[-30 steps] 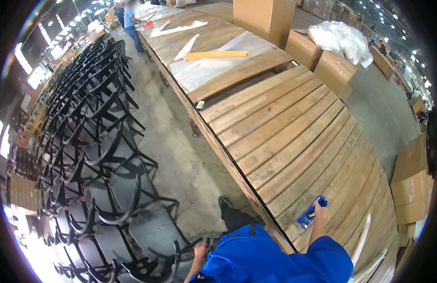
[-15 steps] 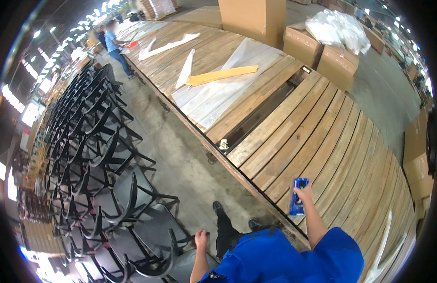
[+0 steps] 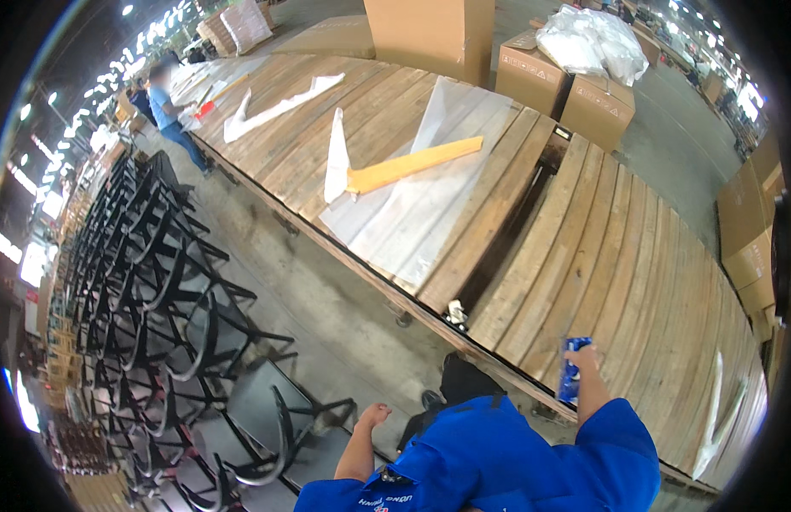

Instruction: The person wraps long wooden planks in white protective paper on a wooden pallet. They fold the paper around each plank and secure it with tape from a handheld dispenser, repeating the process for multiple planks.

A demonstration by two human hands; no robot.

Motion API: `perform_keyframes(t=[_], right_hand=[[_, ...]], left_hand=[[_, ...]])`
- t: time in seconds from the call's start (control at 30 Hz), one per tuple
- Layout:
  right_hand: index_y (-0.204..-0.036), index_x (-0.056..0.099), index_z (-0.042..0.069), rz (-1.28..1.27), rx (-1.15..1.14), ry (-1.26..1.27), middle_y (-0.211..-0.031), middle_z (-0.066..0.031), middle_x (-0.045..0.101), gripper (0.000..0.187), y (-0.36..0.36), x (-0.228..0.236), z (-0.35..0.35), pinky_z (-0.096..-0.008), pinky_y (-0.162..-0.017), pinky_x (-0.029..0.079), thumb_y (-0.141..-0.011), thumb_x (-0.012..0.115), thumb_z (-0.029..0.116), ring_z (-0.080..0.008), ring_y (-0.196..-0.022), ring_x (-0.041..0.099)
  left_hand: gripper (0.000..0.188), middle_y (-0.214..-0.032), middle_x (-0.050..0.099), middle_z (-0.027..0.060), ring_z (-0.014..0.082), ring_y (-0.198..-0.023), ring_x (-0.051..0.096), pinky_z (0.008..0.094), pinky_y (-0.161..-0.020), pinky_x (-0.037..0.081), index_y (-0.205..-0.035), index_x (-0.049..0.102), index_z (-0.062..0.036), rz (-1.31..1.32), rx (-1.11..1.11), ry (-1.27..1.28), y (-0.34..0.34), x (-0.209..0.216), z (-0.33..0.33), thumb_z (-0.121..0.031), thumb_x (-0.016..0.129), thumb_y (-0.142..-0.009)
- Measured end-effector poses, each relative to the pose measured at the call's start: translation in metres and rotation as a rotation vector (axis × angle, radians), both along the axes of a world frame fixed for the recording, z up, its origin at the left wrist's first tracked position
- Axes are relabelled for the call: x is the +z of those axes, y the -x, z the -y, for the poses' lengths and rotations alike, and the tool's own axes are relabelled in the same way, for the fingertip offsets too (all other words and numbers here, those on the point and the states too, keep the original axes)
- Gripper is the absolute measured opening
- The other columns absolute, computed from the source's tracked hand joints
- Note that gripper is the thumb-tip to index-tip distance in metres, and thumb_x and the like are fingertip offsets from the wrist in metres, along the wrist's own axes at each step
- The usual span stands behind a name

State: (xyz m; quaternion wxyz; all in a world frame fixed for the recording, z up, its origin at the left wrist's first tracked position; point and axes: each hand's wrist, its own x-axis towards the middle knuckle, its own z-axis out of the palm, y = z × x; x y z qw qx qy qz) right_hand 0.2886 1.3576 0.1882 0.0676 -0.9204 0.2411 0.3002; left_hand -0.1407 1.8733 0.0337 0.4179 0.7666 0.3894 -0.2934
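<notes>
My right hand (image 3: pixel 586 357) is closed on a blue oblong hand-held tool (image 3: pixel 569 381). It hides part of the tool, whose exact kind I cannot make out. The tool is over the near edge of the long wooden slatted table (image 3: pixel 622 282); whether it touches the slats I cannot tell. Beside my body, above the floor and near the black chairs (image 3: pixel 272 397), hangs my left hand (image 3: pixel 376 415) with its fingers curled. Anything inside those fingers is hidden.
On the table, a yellow-orange strip (image 3: pixel 417 165) and white foam piece (image 3: pixel 337 158) lie by clear plastic sheeting (image 3: pixel 404 243). A dark gap (image 3: pixel 506 247) crosses the slats. Cartons (image 3: pixel 596 111) stand beyond. Chair rows line the left; a person (image 3: pixel 172 115) stands at the far end.
The view has shifted forward along the table, bringing the gap and the plastic sheet nearer. My right hand still carries the blue tool. My left hand stays low at my side.
</notes>
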Motion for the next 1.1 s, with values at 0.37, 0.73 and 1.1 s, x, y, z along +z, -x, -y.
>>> perform_keyframes(t=[0.37, 0.73, 1.1], right_hand=[[-0.158, 0.014, -0.002, -0.166, -0.343, 0.260, -0.163, -0.0217, 0.026, 0.123, -0.023, -0.025, -0.028, -0.0452, -0.120, 0.032, -0.066, 0.087, 0.034, -0.0365, -0.149, 0.030], [-0.111, 0.070, -0.001, 0.751, -0.039, -0.466, -0.106, -0.0224, 0.069, 0.045, -0.125, -0.055, -0.416, -0.0442, -0.092, 0.051, -0.078, 0.079, 0.027, -0.0364, -0.102, 0.066], [-0.124, 0.060, -0.012, 0.528, -0.270, -0.642, -0.122, -0.0306, 0.065, 0.082, -0.253, -0.104, -0.765, -0.0457, -0.101, 0.048, -0.073, 0.082, 0.049, -0.0408, -0.119, 0.061]], left_hand=[[0.048, -0.111, 0.072, 0.0109, 0.0229, -0.091, 0.068, 0.0344, -0.080, 0.054, -0.133, 0.059, -0.0024, 0.131, 0.436, 0.165, -0.181, 0.026, -0.197, -0.028, 0.061, -0.093], [0.037, -0.098, 0.073, 0.0166, 0.0325, -0.091, 0.069, 0.0407, -0.082, 0.054, -0.110, 0.071, -0.0033, 0.518, 0.001, -0.211, -0.419, 0.049, -0.382, -0.036, 0.066, -0.093], [0.104, -0.141, 0.049, 0.0188, 0.0378, -0.131, 0.047, 0.0519, -0.107, 0.041, -0.148, 0.038, -0.0066, 0.349, 0.255, -0.619, -0.757, 0.073, -0.598, -0.055, 0.084, -0.068]])
